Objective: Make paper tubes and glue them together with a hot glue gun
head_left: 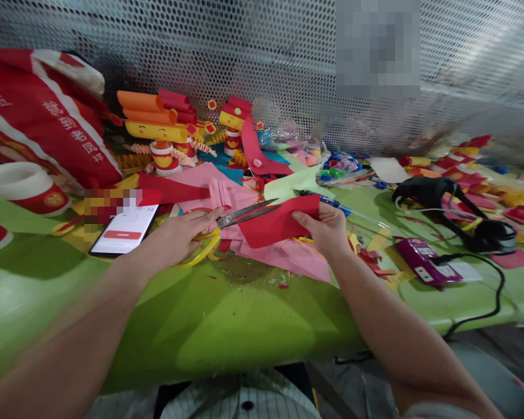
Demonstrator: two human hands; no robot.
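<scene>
My left hand [181, 235] is closed around the handles of a pair of scissors [233, 218], whose grey blades point right and are slightly parted. A piece of red paper [273, 224] is pinched between the thumb and fingers of my right hand [327, 224]. The blades lie at the paper's upper left edge; whether they bite into it I cannot tell. Beneath both hands are crumpled sheets of pink paper [294, 262]. Left of the scissors lies a phone [126, 228] with a lit screen.
Paper figures [159, 131] stand along the perforated metal wall [266, 52]. White-and-red cups [35, 186] and a large red bag [48, 116] are at left. At right lie a purple power strip [425, 262] with a black cable and a black strapped device [454, 209]. Paper scraps litter the green table [244, 331].
</scene>
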